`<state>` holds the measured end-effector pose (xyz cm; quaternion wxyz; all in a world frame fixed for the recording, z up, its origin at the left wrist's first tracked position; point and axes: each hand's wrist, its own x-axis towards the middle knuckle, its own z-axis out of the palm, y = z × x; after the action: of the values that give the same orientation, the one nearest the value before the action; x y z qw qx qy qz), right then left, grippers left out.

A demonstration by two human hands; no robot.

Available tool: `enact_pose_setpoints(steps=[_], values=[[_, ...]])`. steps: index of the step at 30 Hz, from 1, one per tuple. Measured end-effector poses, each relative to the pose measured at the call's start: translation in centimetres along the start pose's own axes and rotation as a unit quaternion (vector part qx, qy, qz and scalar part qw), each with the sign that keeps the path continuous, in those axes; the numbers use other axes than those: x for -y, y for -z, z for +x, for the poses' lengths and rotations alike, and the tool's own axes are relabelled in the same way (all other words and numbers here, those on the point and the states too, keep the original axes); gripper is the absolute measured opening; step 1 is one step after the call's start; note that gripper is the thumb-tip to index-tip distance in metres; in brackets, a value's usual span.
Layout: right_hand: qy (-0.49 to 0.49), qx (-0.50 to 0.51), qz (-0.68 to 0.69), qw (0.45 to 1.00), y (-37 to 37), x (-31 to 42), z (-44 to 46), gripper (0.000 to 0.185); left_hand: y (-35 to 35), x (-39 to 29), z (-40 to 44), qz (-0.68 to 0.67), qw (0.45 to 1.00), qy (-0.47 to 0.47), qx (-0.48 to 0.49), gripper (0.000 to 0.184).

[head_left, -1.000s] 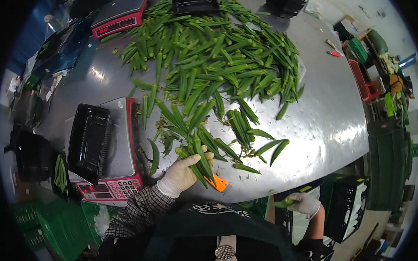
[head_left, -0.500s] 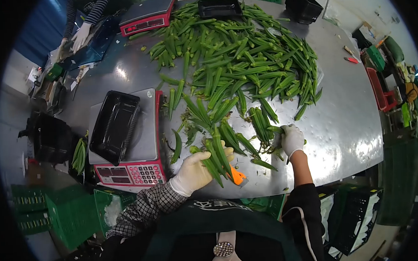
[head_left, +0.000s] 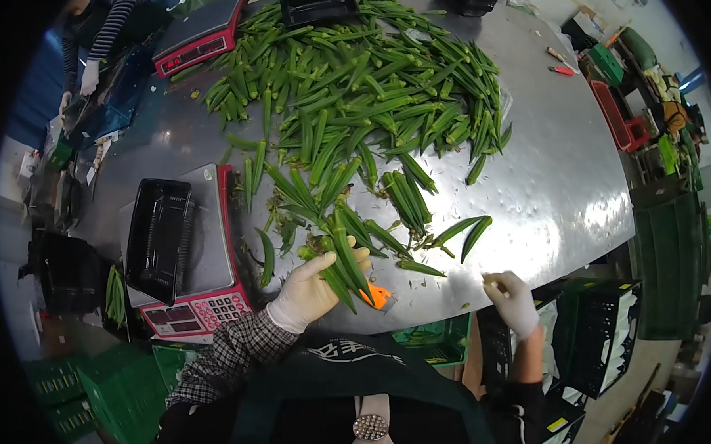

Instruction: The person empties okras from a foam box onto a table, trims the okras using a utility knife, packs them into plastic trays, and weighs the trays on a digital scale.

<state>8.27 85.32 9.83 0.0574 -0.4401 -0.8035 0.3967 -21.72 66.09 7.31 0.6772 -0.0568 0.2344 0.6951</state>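
Note:
My left hand, in a white glove, is closed around several okra pods above the table's near edge. Just beyond its fingers lies an orange object with a grey flat end, partly hidden by the pods. My gloved right hand is past the table's front edge with its fingers curled together; whatever they pinch, if anything, is too small to make out. Two loose okra lie up and left of it, near a bunch of okra. A large okra heap covers the table's far middle.
At left, a black tray rests on a red-and-grey scale. Another scale and black tray stand at the back. A co-worker's gloved hand shows at upper left. Green crates sit below the table.
My right hand has left the okra bunch and drawn back toward me, past the table edge. Two okra now lie apart near where it was. My left hand keeps its pods; the view has shifted.

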Motion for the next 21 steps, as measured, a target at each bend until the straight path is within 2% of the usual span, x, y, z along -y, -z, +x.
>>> enact_pose_setpoints(steps=[2, 3, 4, 6, 8, 10, 12, 14, 15, 18, 19, 21], values=[[0.107, -0.069, 0.025, 0.992, -3.5, 1.1, 4.2, 0.022, -0.3, -0.1, -0.2, -0.001, 1.000, -0.002, 0.012, 0.046], [0.078, -0.036, 0.003, 0.996, -4.8, 2.5, 6.4, 0.023, -0.3, -0.3, -0.5, 0.001, 1.000, -0.006, 0.009, 0.045], [0.119, -0.082, -0.025, 0.989, -6.9, 2.6, 8.9, 0.027, -0.3, -0.4, -1.0, 0.004, 1.000, -0.009, 0.006, 0.045], [0.011, -0.034, -0.100, 0.994, -8.8, 4.7, 12.6, 0.035, -0.2, -0.6, -1.8, 0.002, 1.000, -0.019, -0.005, 0.045], [0.004, 0.013, -0.204, 0.979, -9.6, 4.6, 14.7, 0.035, 0.1, -0.8, -2.5, -0.008, 0.999, -0.030, -0.021, 0.045], [-0.049, 0.056, 0.017, 0.997, -8.7, 3.6, 15.0, 0.032, 0.1, -1.2, -2.8, -0.008, 0.999, -0.038, -0.032, 0.044], [-0.086, 0.089, 0.207, 0.971, -7.7, 2.7, 14.8, 0.029, 0.3, -1.1, -3.0, -0.018, 0.998, -0.044, -0.042, 0.043], [-0.105, 0.110, 0.371, 0.916, -6.8, 2.5, 14.0, 0.026, 0.9, -0.9, -2.6, -0.038, 0.998, -0.039, -0.033, 0.043], [-0.100, 0.132, 0.484, 0.859, -7.0, 1.9, 13.9, 0.026, 1.0, -0.8, -2.4, -0.037, 0.998, -0.037, -0.028, 0.044], [-0.072, 0.180, 0.634, 0.749, -6.8, 2.7, 12.9, 0.028, 0.9, -0.9, -1.7, -0.028, 0.999, -0.028, -0.023, 0.044], [-0.064, 0.205, 0.653, 0.727, -6.8, 2.8, 12.9, 0.030, 0.8, -0.9, -1.5, -0.023, 0.999, -0.024, -0.024, 0.044], [-0.047, 0.224, 0.651, 0.724, -6.6, 3.3, 12.5, 0.028, 0.8, -1.0, -1.3, -0.015, 0.999, -0.020, -0.023, 0.044]])
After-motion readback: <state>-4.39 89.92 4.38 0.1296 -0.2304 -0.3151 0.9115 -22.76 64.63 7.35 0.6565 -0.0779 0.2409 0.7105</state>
